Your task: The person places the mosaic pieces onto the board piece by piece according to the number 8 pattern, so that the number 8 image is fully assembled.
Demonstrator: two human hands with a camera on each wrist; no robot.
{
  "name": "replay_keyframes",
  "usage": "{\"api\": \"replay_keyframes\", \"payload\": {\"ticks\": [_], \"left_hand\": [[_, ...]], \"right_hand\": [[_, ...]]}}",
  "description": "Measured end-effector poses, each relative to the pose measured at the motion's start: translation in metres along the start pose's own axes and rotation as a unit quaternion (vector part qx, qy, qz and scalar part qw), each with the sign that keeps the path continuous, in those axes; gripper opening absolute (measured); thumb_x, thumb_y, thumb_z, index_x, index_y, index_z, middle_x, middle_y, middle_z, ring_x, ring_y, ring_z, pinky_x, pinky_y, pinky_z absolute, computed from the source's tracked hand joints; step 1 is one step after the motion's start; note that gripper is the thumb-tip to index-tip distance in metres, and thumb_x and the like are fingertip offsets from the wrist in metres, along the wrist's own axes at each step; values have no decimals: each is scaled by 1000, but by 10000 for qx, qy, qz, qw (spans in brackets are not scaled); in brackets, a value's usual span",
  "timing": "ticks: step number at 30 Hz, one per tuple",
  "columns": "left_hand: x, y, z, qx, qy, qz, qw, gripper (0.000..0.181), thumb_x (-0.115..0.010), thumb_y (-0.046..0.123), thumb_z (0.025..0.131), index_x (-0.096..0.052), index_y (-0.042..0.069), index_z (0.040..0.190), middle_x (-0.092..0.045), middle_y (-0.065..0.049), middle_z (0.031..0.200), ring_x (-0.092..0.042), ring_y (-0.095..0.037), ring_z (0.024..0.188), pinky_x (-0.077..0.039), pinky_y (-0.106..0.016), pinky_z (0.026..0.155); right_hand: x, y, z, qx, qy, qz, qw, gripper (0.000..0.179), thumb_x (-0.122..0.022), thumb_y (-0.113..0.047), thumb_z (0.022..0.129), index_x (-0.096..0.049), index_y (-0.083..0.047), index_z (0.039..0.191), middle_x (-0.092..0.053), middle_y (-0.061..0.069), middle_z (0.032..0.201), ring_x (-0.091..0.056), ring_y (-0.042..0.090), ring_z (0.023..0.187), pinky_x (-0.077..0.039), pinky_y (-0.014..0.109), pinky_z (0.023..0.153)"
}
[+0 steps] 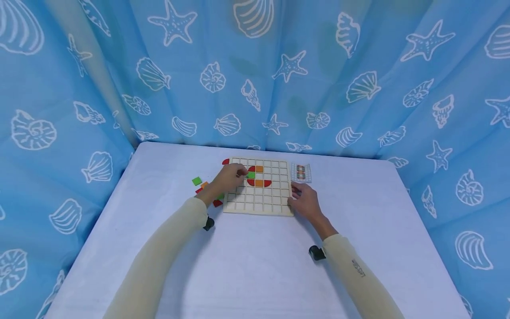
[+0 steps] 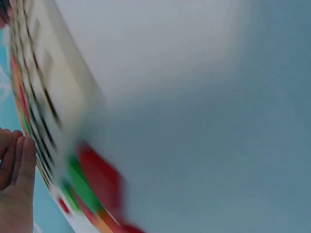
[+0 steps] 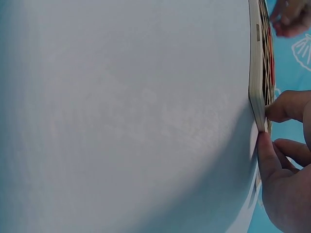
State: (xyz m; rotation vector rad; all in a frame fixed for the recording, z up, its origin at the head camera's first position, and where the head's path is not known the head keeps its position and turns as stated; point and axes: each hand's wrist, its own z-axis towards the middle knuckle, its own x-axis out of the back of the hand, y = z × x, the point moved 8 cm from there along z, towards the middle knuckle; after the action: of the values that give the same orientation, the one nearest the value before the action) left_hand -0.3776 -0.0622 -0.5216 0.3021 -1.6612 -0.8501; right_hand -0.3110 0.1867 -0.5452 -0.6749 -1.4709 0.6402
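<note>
A pale wooden grid board [image 1: 259, 207] lies on the white table, with red, orange and green tiles in some of its cells. My left hand [image 1: 233, 176] reaches over the board's left part, fingertips right beside a green tile [image 1: 250, 175]. In the left wrist view the fingers [image 2: 26, 160] come together at their tips; I cannot tell whether they pinch a tile. My right hand [image 1: 306, 201] holds the board's right edge, with thumb and finger at its corner in the right wrist view. Below the green tile are red quarter-round pieces and an orange square [image 1: 259, 183].
Loose tiles lie left of the board, including a green square [image 1: 197, 180] and a red piece [image 1: 217, 203], partly hidden by my left arm. A red quarter-round [image 1: 226, 161] sits at the upper left corner. A pattern card [image 1: 301, 173] lies right of the board. Blue shell-print curtains surround the table.
</note>
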Motion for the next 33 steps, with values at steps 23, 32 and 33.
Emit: {"api": "replay_keyframes", "payload": {"ticks": [23, 32, 33], "left_hand": [[81, -91, -57, 910, -412, 1765, 9792, 40, -77, 17, 82, -65, 5, 118, -61, -13, 114, -54, -29, 109, -50, -43, 94], [82, -98, -60, 820, -378, 1484, 9848, 39, -76, 14, 81, -65, 3, 117, -59, -13, 112, -55, -29, 105, -50, -42, 93], [82, -99, -60, 821, -361, 1455, 9853, 39, -76, 12, 82, -65, 2, 118, -59, -14, 113, -54, -29, 106, -49, -43, 94]], "right_hand": [[0, 0, -4, -55, -124, -120, 9998, 60, -70, -7, 85, -48, -1, 141, -57, 13, 119, -58, 23, 113, -49, 33, 95], [0, -2, -2, -52, -107, -43, 9999, 60, -69, -6, 85, -48, -1, 141, -57, 13, 120, -58, 24, 112, -49, 34, 96], [0, -2, -2, -55, -102, -34, 9999, 60, -70, -6, 85, -49, -2, 141, -57, 13, 120, -58, 23, 112, -49, 34, 95]]}}
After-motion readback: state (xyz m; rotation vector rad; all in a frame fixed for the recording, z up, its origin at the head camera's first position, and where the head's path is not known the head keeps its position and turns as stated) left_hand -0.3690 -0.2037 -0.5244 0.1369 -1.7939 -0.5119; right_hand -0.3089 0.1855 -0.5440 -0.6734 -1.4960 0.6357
